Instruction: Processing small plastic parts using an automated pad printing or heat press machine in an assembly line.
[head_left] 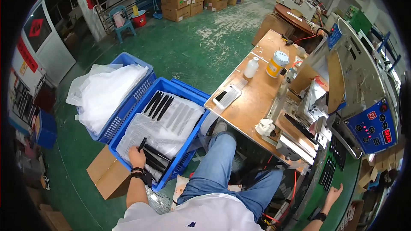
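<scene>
My left hand (137, 157) is over the near-left part of a blue plastic crate (112, 144), its fingers closed around one end of a slim black bar-shaped part (142, 143). Beside it, more long black parts (157, 152) lie in the crate. Farther back in the crate, a row of the same black parts (159, 105) rests on a translucent wrapping sheet (147, 129). Out to the right, my right hand (333, 196) hovers at a green conveyor belt (314, 196), fingers apart with nothing visible in them. Close by on the belt lie several black parts (328, 173) in rows.
A second blue crate (147, 75) holds white wrapping sheets (113, 96). An open cardboard box (105, 173) stands left of my arm. On the wooden table (239, 115) are a white bottle (251, 67), a can (277, 64) and a white tray (227, 97); a machine with a blue control panel (371, 127) stands right.
</scene>
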Tool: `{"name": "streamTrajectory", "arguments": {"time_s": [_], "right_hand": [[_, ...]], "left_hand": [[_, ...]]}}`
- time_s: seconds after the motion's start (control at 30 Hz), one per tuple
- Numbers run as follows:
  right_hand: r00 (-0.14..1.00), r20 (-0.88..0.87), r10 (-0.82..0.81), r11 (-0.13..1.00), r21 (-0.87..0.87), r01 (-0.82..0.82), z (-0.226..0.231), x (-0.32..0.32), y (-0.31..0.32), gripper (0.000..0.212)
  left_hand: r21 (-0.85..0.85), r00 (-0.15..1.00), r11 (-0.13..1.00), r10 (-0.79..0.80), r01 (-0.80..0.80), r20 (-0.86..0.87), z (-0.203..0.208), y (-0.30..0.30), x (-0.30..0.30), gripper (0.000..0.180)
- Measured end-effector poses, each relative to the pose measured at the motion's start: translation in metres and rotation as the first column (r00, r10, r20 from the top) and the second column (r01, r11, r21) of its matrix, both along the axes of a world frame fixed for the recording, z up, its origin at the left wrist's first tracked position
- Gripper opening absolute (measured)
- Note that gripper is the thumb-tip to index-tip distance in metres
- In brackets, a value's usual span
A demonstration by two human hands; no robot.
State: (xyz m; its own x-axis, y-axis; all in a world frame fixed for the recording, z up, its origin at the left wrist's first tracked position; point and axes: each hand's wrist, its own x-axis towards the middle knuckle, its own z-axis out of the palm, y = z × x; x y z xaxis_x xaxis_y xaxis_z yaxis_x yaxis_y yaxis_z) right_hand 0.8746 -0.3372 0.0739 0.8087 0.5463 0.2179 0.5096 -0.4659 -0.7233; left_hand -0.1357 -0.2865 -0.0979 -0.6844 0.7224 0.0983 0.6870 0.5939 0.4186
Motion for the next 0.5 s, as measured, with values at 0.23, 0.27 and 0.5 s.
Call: {"name": "streamTrajectory", "arguments": {"time_s": [0.23, 0.27, 0.5], "right_hand": [[0.863, -0.005, 0.505, 0.861, 0.07, -0.504, 0.121, -0.186, 0.067, 0.055], [0.827, -0.042, 0.561, 0.823, 0.138, -0.551, 0.126, -0.203, 0.079, 0.05], [0.623, -0.074, 0.779, 0.627, 0.065, -0.776, 0.156, -0.253, 0.154, 0.043]], "left_hand": [[0.203, 0.996, 0.975, -0.085, 0.086, -0.017, 0.01, 0.035, 0.002, 0.024], [0.231, 0.994, 0.968, -0.108, 0.101, 0.019, 0.03, 0.05, 0.018, 0.026], [0.476, 0.964, 0.858, -0.256, 0.193, 0.07, 0.135, 0.12, 0.105, 0.036]]}}
